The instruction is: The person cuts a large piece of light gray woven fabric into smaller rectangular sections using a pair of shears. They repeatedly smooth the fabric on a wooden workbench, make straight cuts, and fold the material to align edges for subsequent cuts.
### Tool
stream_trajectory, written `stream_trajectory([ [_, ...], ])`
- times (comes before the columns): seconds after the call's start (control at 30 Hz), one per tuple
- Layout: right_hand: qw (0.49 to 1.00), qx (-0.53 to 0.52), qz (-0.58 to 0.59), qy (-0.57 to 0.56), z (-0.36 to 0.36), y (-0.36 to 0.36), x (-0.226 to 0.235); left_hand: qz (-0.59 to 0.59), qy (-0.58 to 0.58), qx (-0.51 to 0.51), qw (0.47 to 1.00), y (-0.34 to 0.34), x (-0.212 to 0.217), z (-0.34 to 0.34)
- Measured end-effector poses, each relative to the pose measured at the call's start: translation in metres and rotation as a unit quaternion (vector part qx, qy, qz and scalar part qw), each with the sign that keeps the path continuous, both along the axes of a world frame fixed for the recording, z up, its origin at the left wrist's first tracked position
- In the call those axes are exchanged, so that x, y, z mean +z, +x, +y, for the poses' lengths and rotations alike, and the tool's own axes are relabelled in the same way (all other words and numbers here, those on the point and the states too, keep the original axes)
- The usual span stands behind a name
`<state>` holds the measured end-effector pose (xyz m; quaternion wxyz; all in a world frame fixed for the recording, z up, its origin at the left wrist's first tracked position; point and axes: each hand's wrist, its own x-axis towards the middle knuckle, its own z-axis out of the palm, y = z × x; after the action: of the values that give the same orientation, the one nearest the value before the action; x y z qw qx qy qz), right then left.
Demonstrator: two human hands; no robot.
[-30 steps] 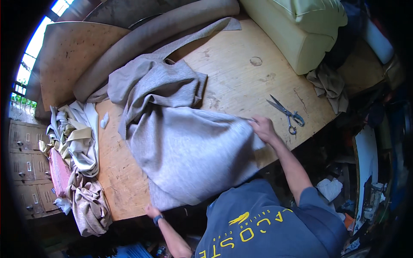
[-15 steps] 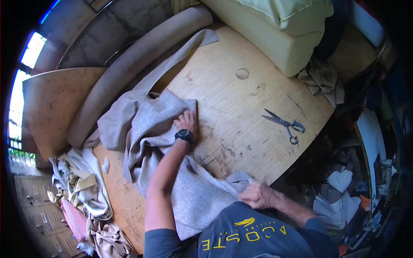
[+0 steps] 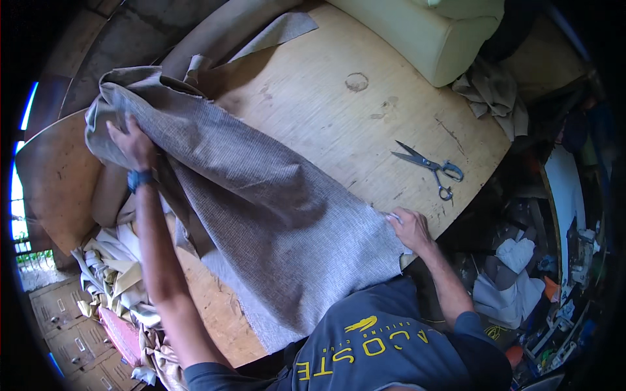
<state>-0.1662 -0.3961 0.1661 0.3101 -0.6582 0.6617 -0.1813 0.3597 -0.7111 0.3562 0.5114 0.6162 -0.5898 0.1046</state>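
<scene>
A large grey-beige woven fabric piece (image 3: 261, 189) stretches diagonally over the wooden tabletop, its far left end raised in folds. My left hand (image 3: 135, 146), with a dark watch on the wrist, presses against those raised folds; its thumb and fingers are spread. At the near right corner of the cloth, my right hand (image 3: 411, 229) pinches the edge between thumb and fingers. Scissors (image 3: 429, 167) with dark blades lie spread on the wood, beyond my right hand and touched by neither hand.
A pale green upholstered cushion (image 3: 430, 45) stands at the far edge of the wooden tabletop (image 3: 339, 85). Behind the cloth lies a thick fabric roll (image 3: 222, 32). Scraps (image 3: 124, 260) pile up at the left, and a crumpled cloth (image 3: 492, 104) hangs at the far right.
My left hand has swept to the far left, and the bunched fabric is now spread out and lifted there. My right hand has moved forward with the fabric's corner.
</scene>
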Motion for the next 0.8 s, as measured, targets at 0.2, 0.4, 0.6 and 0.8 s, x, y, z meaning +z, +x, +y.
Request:
stream_trajectory([
  [0.2,0.995,0.042,0.027,0.084,-0.004,-0.019,-0.008,-0.177,0.214,-0.123,0.953,-0.106,-0.155,0.21],
  [0.4,0.977,0.113,-0.01,0.182,-0.007,-0.068,-0.011,-0.157,0.458,-0.033,0.874,-0.12,-0.26,0.367],
  [0.6,0.952,0.164,0.161,0.204,-0.037,-0.152,-0.018,-0.103,0.41,-0.018,0.906,-0.094,-0.28,0.34],
  [0.8,0.89,-0.013,0.427,-0.158,-0.055,-0.221,0.007,-0.074,0.437,0.015,0.897,-0.101,-0.273,0.342],
])
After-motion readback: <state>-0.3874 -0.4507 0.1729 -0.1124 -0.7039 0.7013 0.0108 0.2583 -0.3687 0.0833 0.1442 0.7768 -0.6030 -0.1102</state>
